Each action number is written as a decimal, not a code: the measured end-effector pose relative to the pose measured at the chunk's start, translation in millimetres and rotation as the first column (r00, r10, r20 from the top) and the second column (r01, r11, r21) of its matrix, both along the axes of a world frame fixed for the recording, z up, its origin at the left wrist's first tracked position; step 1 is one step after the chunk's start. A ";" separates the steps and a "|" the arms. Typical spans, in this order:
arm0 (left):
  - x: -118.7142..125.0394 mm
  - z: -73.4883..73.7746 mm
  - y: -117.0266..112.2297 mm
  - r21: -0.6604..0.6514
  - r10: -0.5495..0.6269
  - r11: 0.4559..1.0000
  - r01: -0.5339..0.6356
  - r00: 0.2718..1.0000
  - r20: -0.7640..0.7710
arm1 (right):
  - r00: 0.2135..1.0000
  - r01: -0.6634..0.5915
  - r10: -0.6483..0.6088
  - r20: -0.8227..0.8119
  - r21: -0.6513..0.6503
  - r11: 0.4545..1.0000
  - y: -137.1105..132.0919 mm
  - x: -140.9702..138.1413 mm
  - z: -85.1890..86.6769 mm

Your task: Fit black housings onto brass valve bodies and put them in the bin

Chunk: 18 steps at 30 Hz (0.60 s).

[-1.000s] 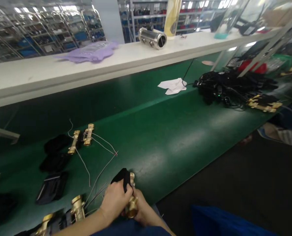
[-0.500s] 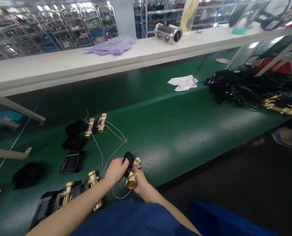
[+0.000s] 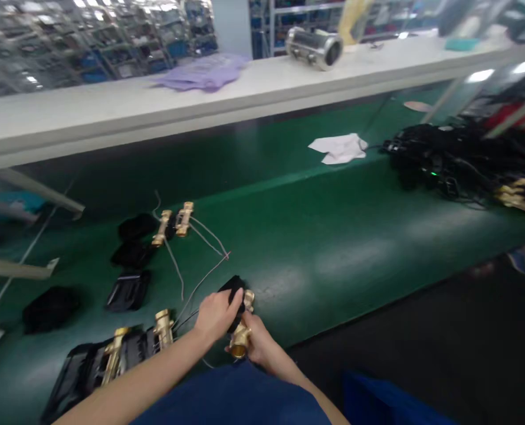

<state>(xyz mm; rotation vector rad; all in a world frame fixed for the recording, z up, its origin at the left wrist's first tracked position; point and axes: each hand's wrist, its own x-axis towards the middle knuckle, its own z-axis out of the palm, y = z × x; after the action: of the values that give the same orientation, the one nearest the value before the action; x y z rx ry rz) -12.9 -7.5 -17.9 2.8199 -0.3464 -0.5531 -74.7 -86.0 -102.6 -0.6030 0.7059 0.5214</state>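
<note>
Both of my hands hold one brass pipe fitting [image 3: 240, 339] with a black plastic housing [image 3: 233, 289] on top, at the near edge of the green bench [image 3: 333, 236]. My left hand [image 3: 216, 316] grips the black housing from the left. My right hand [image 3: 256, 345] holds the brass body from below. Thin wires [image 3: 200, 283] run from the piece away across the bench.
Two brass fittings [image 3: 174, 221] with wires lie further back on the left, beside several black housings [image 3: 127, 289]. Two more brass fittings [image 3: 138, 345] rest on black parts at near left. A white cloth [image 3: 340, 147] and a heap of black cables [image 3: 439, 162] lie to the right. A white shelf [image 3: 112, 112] runs behind.
The view has swung and settled slightly; my hands keep the same grip on the brass fitting, which has shifted a little to the right and lower in view.
</note>
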 end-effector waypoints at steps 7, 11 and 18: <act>-66.7 -23.0 84.3 -0.384 0.187 0.922 -0.054 0.929 0.319 | 0.990 -0.062 0.108 0.095 -0.393 0.918 -21.9 33.1 -19.4; -115.8 -46.8 133.7 -0.337 0.294 0.930 -0.149 0.852 0.434 | 0.994 -0.038 0.082 0.068 -0.490 0.871 -25.0 69.4 -19.7; -117.3 -60.6 144.4 -0.168 0.166 0.982 -0.087 0.825 0.540 | 0.891 -0.343 0.439 -0.118 -0.809 0.477 -49.8 107.7 -8.3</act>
<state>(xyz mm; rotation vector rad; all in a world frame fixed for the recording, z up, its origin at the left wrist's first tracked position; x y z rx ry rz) -130.2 136.9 -78.6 2.7838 -0.2784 0.3257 33.1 -135.9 -110.9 -1.7162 0.6847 0.5643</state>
